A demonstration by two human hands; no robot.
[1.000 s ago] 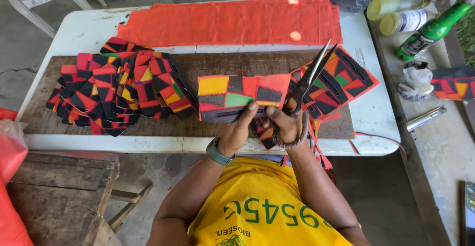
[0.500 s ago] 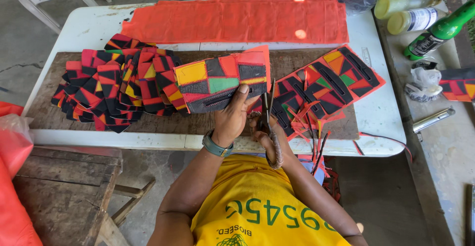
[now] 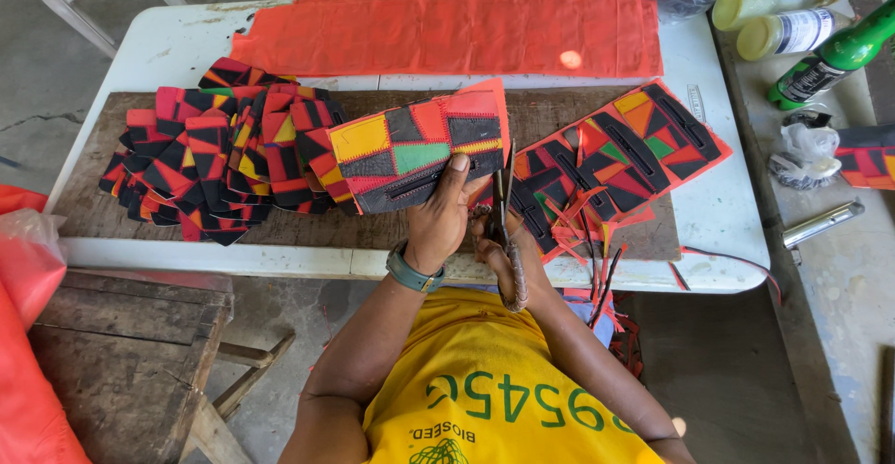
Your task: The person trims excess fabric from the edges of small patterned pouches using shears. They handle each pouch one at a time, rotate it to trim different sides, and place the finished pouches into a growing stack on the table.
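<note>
the left hand (image 3: pixel 438 226) pinches a patchwork fabric panel (image 3: pixel 419 152) of yellow, green, red and black by its lower right edge, thumb on top, fingers closed on the cloth, holding it up just left of the frame's centre. the right hand (image 3: pixel 499 254) is wrapped shut around the handles of a pair of scissors (image 3: pixel 506 203), blades pointing up along the panel's right edge; whether the blades are parted is too fine to tell. this looks like the trimming step, cutting the orange margin off the panel. the next cut would call for the cloth held taut and the blades kept close along the stitched edge.

outward: orange and dark offcut strips (image 3: pixel 597 249) lie right of the hands, beside another patchwork piece (image 3: pixel 634 147) flat on the wooden board (image 3: pixel 373 231). a heap of similar pieces (image 3: pixel 214 156) sits at left, orange cloth (image 3: pixel 447 30) across the top of the white table (image 3: pixel 718 212), bottles (image 3: pixel 792 26) at upper right.
</note>
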